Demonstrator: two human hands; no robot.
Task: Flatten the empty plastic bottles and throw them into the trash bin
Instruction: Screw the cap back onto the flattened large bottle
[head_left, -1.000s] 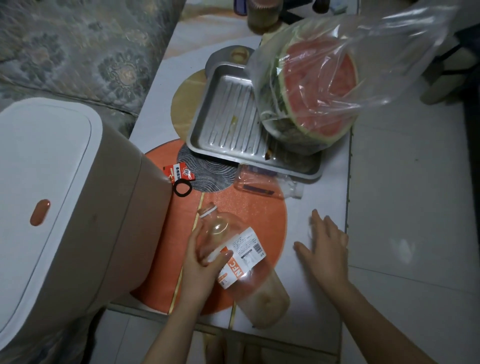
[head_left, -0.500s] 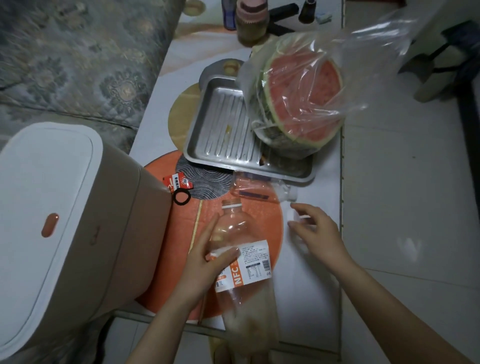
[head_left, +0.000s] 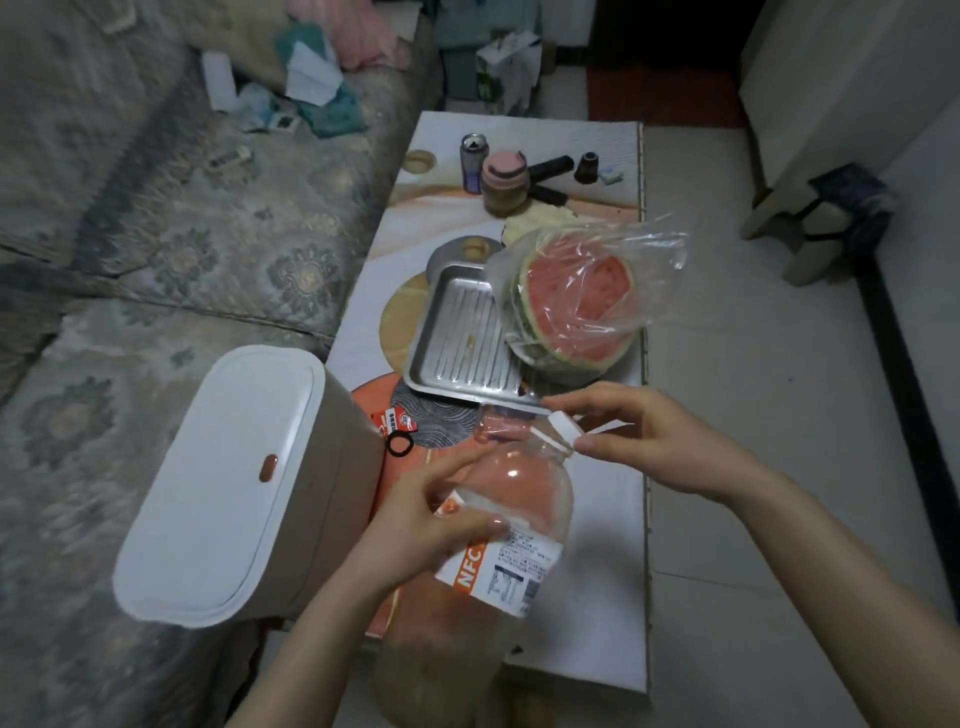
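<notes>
A large clear plastic bottle (head_left: 514, 499) with an orange-and-white NFC label is lifted off the table, tilted, neck pointing up and to the right. My left hand (head_left: 415, 525) is wrapped around its middle at the label. My right hand (head_left: 644, 441) pinches a white cap (head_left: 563, 427) at the bottle's mouth. A second, smaller clear bottle (head_left: 498, 423) lies on the table just behind the neck, partly hidden. The trash bin (head_left: 228, 488), beige with a shut white lid and an orange button, stands to the left against the table.
A steel tray (head_left: 457, 338) and a halved watermelon in a clear bag (head_left: 576, 306) sit beyond the bottles. A black hair tie (head_left: 400, 444) and a red label lie on the orange mat. Cans and a jar stand at the table's far end. A sofa runs along the left.
My left hand has lifted the big bottle off the table and tilted its neck to the right. My right hand left the tabletop and brought a white cap to the bottle's mouth.
</notes>
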